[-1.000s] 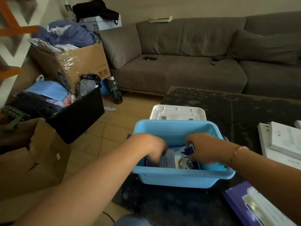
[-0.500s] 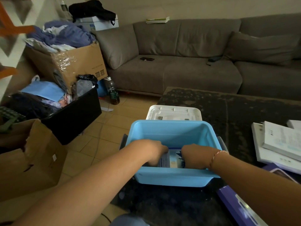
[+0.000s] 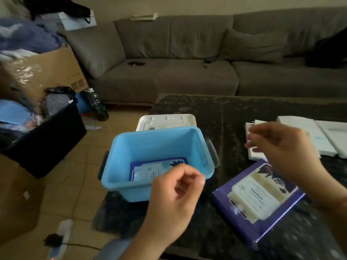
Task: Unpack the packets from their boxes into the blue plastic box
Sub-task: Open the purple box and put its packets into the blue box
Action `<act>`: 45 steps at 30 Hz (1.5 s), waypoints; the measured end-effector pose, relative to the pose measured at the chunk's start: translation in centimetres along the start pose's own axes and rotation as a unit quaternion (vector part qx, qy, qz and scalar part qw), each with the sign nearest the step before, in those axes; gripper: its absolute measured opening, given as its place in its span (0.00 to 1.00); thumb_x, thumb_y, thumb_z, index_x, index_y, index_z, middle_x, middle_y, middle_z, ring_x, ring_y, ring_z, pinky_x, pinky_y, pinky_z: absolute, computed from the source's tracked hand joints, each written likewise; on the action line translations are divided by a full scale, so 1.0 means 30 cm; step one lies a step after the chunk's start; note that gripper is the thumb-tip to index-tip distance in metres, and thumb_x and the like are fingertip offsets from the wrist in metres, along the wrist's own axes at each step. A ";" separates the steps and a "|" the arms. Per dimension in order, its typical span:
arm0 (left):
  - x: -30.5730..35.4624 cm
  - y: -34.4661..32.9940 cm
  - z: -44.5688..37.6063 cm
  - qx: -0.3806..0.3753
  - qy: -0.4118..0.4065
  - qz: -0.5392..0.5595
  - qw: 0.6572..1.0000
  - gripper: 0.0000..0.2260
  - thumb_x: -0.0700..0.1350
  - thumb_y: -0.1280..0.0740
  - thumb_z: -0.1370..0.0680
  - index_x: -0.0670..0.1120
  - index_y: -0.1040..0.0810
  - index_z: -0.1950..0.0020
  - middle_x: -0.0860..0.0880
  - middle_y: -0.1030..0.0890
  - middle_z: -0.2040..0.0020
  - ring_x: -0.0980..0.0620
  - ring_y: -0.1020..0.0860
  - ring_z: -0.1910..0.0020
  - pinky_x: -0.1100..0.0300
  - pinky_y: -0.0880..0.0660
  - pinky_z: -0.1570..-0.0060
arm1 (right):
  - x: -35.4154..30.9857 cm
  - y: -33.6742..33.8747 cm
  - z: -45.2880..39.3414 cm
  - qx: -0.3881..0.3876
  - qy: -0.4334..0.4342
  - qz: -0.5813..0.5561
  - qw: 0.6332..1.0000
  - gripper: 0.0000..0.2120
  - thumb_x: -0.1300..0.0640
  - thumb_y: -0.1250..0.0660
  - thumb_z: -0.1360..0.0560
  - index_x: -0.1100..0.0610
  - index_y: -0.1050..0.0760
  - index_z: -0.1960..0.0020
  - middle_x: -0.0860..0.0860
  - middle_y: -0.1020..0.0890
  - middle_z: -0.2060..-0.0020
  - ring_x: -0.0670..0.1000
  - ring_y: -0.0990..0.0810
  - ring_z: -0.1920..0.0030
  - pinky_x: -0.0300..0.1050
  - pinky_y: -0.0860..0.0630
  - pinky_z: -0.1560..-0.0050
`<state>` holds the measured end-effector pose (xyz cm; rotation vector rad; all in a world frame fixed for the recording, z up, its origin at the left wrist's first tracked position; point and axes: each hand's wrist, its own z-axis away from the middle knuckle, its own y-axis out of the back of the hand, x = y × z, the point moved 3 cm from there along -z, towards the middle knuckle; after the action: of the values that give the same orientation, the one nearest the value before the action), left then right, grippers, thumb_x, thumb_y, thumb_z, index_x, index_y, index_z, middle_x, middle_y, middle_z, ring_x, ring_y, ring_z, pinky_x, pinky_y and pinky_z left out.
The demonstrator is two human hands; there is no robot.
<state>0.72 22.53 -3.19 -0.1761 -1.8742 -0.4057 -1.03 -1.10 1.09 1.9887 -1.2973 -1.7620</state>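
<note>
Packets are the matter here, and at least one packet (image 3: 156, 170) already lies flat on the floor of the blue plastic box (image 3: 157, 145), which sits at the near left corner of the dark table (image 3: 234, 113). Whether more lie under it cannot be told. The box's white lid (image 3: 166, 121) rests just beyond it, on the far side.

Both hands are above the table and hold nothing. The left hand (image 3: 176, 190) hovers at the near rim of the blue box with its fingers loosely curled. The right hand (image 3: 279, 147) hangs over the right part of the table, fingers relaxed and partly spread, blurred by motion.

To the near right lies a purple box (image 3: 259, 201), open, with a pale packet showing inside it; this one seems not yet emptied. Further right and farther back lie several white boxes (image 3: 319, 136), flat on the table; it is unclear whether they are full or already emptied.

The task looks to be at an early to middle stage: one packet in, the purple box's contents and perhaps the white boxes left.
</note>
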 end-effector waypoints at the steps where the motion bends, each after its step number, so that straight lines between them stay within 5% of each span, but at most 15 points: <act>1: -0.047 -0.056 0.046 -0.004 0.076 0.038 0.996 0.04 0.50 0.30 0.26 0.51 0.18 0.58 0.52 0.18 0.64 0.55 0.21 0.65 0.64 0.25 0.65 | 0.085 0.012 0.024 0.014 -0.032 0.013 0.999 0.09 0.57 0.32 0.24 0.49 0.21 0.45 0.44 0.17 0.58 0.42 0.17 0.59 0.35 0.24 0.62; 3: -0.132 -0.163 0.119 0.046 0.277 0.170 0.944 0.03 0.40 0.30 0.23 0.48 0.18 0.54 0.47 0.17 0.58 0.52 0.19 0.59 0.59 0.23 0.62 | 0.236 0.027 0.080 0.039 -0.079 0.055 0.995 0.09 0.59 0.30 0.25 0.52 0.20 0.45 0.47 0.17 0.57 0.43 0.19 0.60 0.33 0.27 0.64; 5: -0.172 -0.248 0.189 0.072 0.389 0.322 0.860 0.06 0.34 0.35 0.21 0.43 0.20 0.48 0.44 0.19 0.49 0.46 0.21 0.49 0.50 0.23 0.53 | 0.362 0.029 0.132 0.046 -0.110 0.094 0.988 0.11 0.60 0.29 0.26 0.56 0.19 0.44 0.51 0.16 0.53 0.47 0.20 0.60 0.34 0.27 0.63; 7: -0.182 -0.305 0.200 0.098 0.450 0.369 0.807 0.07 0.35 0.38 0.19 0.42 0.23 0.44 0.44 0.22 0.44 0.44 0.25 0.42 0.46 0.28 0.43 | 0.451 0.020 0.170 0.029 -0.134 0.128 0.982 0.12 0.59 0.28 0.27 0.55 0.20 0.43 0.53 0.18 0.46 0.51 0.22 0.55 0.39 0.26 0.57; 10: -0.186 -0.341 0.184 0.128 0.491 0.385 0.771 0.09 0.38 0.38 0.18 0.43 0.25 0.39 0.43 0.22 0.43 0.42 0.28 0.35 0.44 0.33 0.36 | 0.527 -0.001 0.200 0.011 -0.141 0.136 0.981 0.15 0.56 0.27 0.27 0.54 0.21 0.41 0.53 0.20 0.41 0.51 0.23 0.47 0.46 0.26 0.45; 14: -0.190 -0.367 0.157 0.105 0.546 0.422 0.716 0.14 0.43 0.40 0.17 0.42 0.28 0.32 0.40 0.23 0.36 0.38 0.29 0.31 0.41 0.35 0.31 | 0.550 -0.019 0.220 0.018 -0.141 0.117 0.983 0.17 0.55 0.28 0.26 0.54 0.23 0.38 0.52 0.20 0.42 0.50 0.24 0.48 0.44 0.28 0.47; 19: -0.203 -0.398 0.138 0.086 0.523 0.410 0.742 0.17 0.26 0.49 0.21 0.36 0.21 0.47 0.37 0.16 0.49 0.37 0.20 0.47 0.45 0.23 0.51 | 0.558 -0.036 0.238 0.041 -0.135 0.110 0.984 0.17 0.53 0.30 0.26 0.54 0.24 0.38 0.52 0.20 0.41 0.53 0.23 0.41 0.48 0.25 0.43; 22: -0.200 -0.420 0.138 0.080 0.505 0.403 0.759 0.16 0.25 0.47 0.20 0.36 0.20 0.53 0.36 0.15 0.59 0.38 0.18 0.55 0.47 0.21 0.56 | 0.562 -0.036 0.240 0.056 -0.138 0.103 0.984 0.16 0.54 0.30 0.25 0.54 0.23 0.38 0.52 0.20 0.40 0.54 0.24 0.39 0.49 0.26 0.41; 25: -0.194 -0.439 0.135 0.040 0.496 0.368 0.785 0.12 0.29 0.41 0.20 0.38 0.18 0.51 0.36 0.15 0.57 0.41 0.16 0.62 0.50 0.18 0.62 | 0.565 -0.030 0.246 0.080 -0.138 0.077 0.984 0.13 0.56 0.29 0.26 0.55 0.21 0.41 0.52 0.19 0.43 0.54 0.22 0.41 0.51 0.24 0.41; 28: -0.200 -0.440 0.123 -0.061 0.432 0.161 0.885 0.07 0.40 0.36 0.18 0.46 0.18 0.51 0.45 0.14 0.63 0.50 0.18 0.69 0.59 0.22 0.68 | 0.569 -0.026 0.253 0.100 -0.128 0.056 0.985 0.11 0.58 0.28 0.26 0.55 0.20 0.44 0.50 0.18 0.48 0.53 0.21 0.46 0.50 0.24 0.43; 30: -0.197 -0.439 0.113 -0.154 0.363 -0.038 0.918 0.06 0.44 0.37 0.18 0.48 0.20 0.52 0.50 0.18 0.68 0.55 0.23 0.73 0.63 0.27 0.69 | 0.574 -0.024 0.257 0.114 -0.125 0.034 0.985 0.09 0.59 0.28 0.26 0.54 0.20 0.46 0.48 0.18 0.52 0.52 0.21 0.49 0.49 0.24 0.46; 35: -0.186 -0.442 0.084 -0.243 0.205 -0.232 0.919 0.05 0.48 0.33 0.21 0.54 0.21 0.46 0.54 0.18 0.62 0.58 0.20 0.67 0.64 0.22 0.61 | 0.586 -0.025 0.252 0.125 -0.129 0.014 0.984 0.08 0.61 0.30 0.25 0.55 0.19 0.47 0.48 0.19 0.54 0.52 0.21 0.50 0.50 0.24 0.46; 39: -0.187 -0.440 0.077 -0.180 0.138 -0.225 0.948 0.03 0.42 0.30 0.24 0.48 0.18 0.57 0.54 0.16 0.64 0.55 0.18 0.64 0.58 0.19 0.58 | 0.580 -0.030 0.251 0.123 -0.124 0.017 0.985 0.08 0.61 0.31 0.25 0.55 0.20 0.47 0.48 0.19 0.53 0.52 0.22 0.48 0.51 0.24 0.44; 42: -0.214 -0.438 0.077 -0.121 0.181 -0.182 0.959 0.08 0.40 0.29 0.25 0.49 0.20 0.63 0.60 0.18 0.68 0.62 0.19 0.62 0.68 0.23 0.65 | 0.577 -0.036 0.251 0.113 -0.121 0.033 0.986 0.08 0.60 0.31 0.25 0.55 0.20 0.45 0.48 0.19 0.52 0.51 0.23 0.47 0.48 0.26 0.44; 45: -0.231 -0.430 0.074 -0.107 0.224 -0.103 0.963 0.09 0.36 0.31 0.24 0.49 0.17 0.51 0.55 0.15 0.56 0.59 0.18 0.54 0.70 0.24 0.61 | 0.580 -0.038 0.250 0.104 -0.122 0.046 0.986 0.09 0.60 0.32 0.25 0.55 0.20 0.44 0.49 0.19 0.50 0.52 0.23 0.45 0.47 0.27 0.43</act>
<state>-3.00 11.90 -12.79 -0.0268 -1.4028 -0.7299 -8.53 -9.54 -14.17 1.8193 -1.6852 -1.9438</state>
